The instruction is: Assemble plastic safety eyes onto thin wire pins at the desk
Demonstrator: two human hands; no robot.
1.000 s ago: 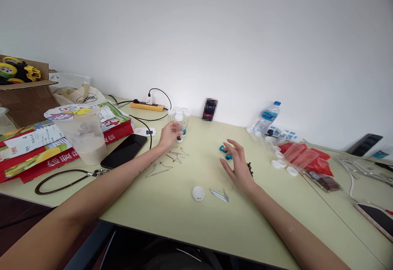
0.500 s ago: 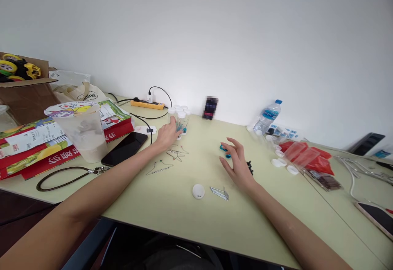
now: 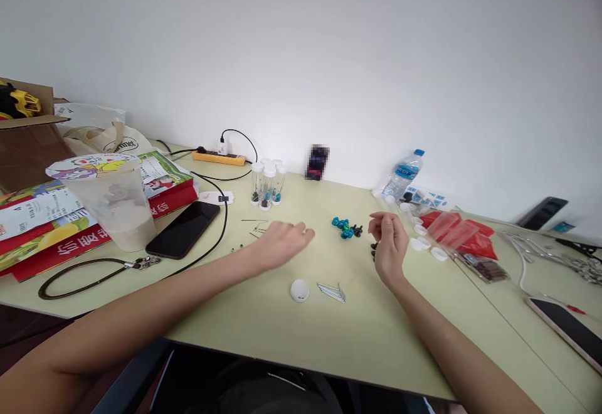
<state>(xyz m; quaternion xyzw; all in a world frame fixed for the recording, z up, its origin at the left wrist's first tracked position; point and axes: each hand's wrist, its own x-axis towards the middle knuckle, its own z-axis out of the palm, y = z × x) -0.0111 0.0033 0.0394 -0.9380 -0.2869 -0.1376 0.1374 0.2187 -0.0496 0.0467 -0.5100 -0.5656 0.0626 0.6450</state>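
My left hand [image 3: 288,242] is closed above the table's middle, fingers curled together; whatever it may hold is hidden. Partly behind it lie bent metal wires [image 3: 258,231]. Farther back stand several clear tubes [image 3: 268,187] with white caps and small dark and teal pieces inside. To the right, my right hand [image 3: 389,244] is closed, thumb against the curled fingers, its contents out of sight. Small black pieces [image 3: 374,248] sit beside that hand. Left of it is a cluster of teal pieces [image 3: 347,232]. Nearer me lie a white round cap [image 3: 300,290] and a row of metal pins [image 3: 332,292].
On the left are a plastic cup [image 3: 113,207], a black phone [image 3: 183,229], red boxes [image 3: 174,199] and a cord strap [image 3: 79,276]. A power strip [image 3: 219,158] lies near the wall. A water bottle [image 3: 404,174], white caps [image 3: 418,243] and red packaging [image 3: 480,238] are on the right.
My left hand has come away from the tubes, toward me and to the right, and the tubes stand by themselves. My right hand has moved right, its spread fingers now curled.
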